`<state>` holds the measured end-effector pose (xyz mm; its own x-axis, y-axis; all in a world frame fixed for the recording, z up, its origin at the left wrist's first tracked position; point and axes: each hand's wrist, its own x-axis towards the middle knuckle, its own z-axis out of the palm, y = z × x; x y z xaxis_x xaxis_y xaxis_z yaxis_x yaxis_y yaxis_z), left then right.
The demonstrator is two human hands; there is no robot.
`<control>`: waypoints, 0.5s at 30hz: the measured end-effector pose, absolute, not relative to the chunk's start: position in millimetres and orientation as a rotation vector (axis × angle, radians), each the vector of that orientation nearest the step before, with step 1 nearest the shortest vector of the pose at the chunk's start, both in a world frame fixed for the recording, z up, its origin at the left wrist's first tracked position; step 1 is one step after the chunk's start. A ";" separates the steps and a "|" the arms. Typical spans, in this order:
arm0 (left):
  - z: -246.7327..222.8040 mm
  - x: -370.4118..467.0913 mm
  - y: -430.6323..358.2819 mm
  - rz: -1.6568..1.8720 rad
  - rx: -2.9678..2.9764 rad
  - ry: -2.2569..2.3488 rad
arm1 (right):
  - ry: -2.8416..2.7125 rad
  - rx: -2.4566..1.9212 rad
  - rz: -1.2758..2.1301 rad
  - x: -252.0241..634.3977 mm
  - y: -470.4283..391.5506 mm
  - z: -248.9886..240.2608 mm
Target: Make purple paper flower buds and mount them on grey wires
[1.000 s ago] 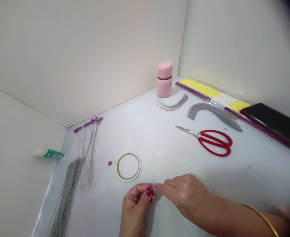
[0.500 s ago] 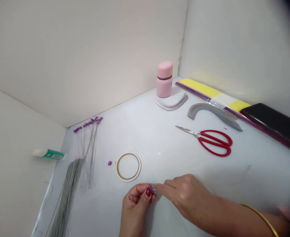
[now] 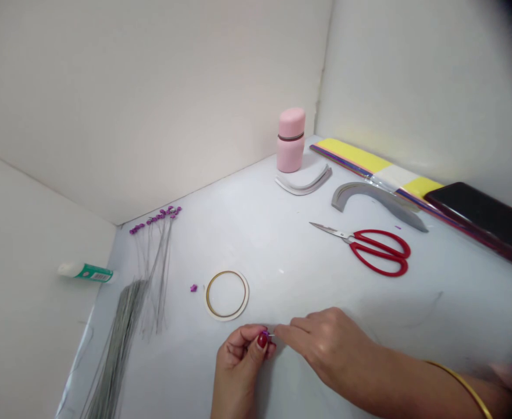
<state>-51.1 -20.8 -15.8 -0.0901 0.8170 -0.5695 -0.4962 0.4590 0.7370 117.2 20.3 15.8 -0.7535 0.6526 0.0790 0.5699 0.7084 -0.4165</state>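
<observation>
Between the thumb and fingers of my left hand [image 3: 241, 366] is a small purple paper star [image 3: 265, 333], mostly covered by the fingertips. My right hand [image 3: 326, 343] is just to its right, its fingertips pinched at a thin pale piece [image 3: 272, 335] that sticks out from the star. Whether that piece is wire or a paper end is too small to tell. Up and left of my hands lies a roll of double-sided tape [image 3: 246, 297]. Another loose purple star [image 3: 194, 288] rests left of the roll.
Purple stars on thin wires [image 3: 162, 215] and a grey wire bundle [image 3: 123, 337] lie left, near a glue bottle [image 3: 94, 273]. Red-handled scissors [image 3: 380, 251], curved grey strips [image 3: 369, 195], a pink flask [image 3: 291, 139], coloured paper strips [image 3: 356, 154] and a dark phone [image 3: 483, 215] lie right.
</observation>
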 end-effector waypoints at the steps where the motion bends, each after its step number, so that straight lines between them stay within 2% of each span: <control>1: -15.6 -51.2 -20.9 1.130 0.331 1.231 | -2.695 -0.978 0.550 117.4 19.9 15.2; 15: -14.8 -51.0 -21.7 1.132 0.341 1.236 | -2.732 -0.995 0.587 119.5 21.5 17.3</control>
<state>-51.0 -21.7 -14.8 -0.0938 0.8195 -0.5653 -0.4911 0.4558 0.7423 119.5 21.5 17.3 -0.7612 0.6478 0.0288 0.5789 0.6989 -0.4200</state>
